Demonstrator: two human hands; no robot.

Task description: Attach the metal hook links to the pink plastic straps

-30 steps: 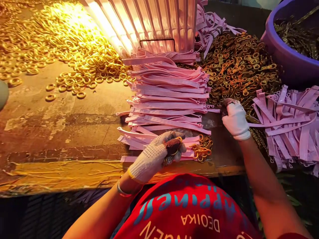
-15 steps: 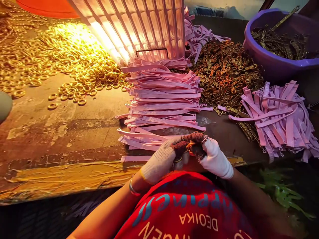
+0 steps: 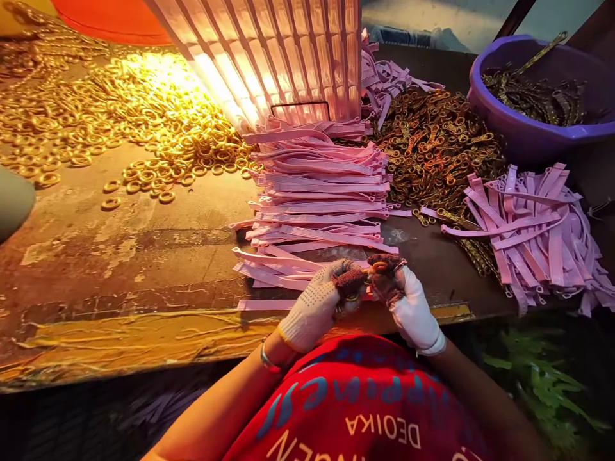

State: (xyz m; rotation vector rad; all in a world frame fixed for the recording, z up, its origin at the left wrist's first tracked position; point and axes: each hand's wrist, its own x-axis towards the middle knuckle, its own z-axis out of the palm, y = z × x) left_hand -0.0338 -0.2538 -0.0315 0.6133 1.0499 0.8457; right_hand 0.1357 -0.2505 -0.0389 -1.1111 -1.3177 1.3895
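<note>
My left hand [image 3: 319, 298], in a pale dotted glove with dark brown fingers, is closed in a pinch near the table's front edge. Against it, my right hand [image 3: 408, 301] is also closed, in a white glove with dark fingertips. A small gold-orange bit shows at the right fingertips and a thin yellow arc under the left fingers; what they grip is mostly hidden. Just beyond the hands lie stacked pink straps [image 3: 317, 208] with looped ends. One pink strap [image 3: 266, 305] lies by my left wrist.
Brass-coloured rings [image 3: 168, 141] are heaped at left under a bright light behind a ribbed translucent panel [image 3: 288, 57]. Metal clasps [image 3: 432, 147] are piled right of the stack. Loose pink straps [image 3: 533, 224] lie farther right, below a purple basin [image 3: 519, 131] of metal pieces.
The fingertips of both hands have shifted slightly, and the right fingers have turned, with the gold-orange bit now nearer their top. The whole view has moved a little.
</note>
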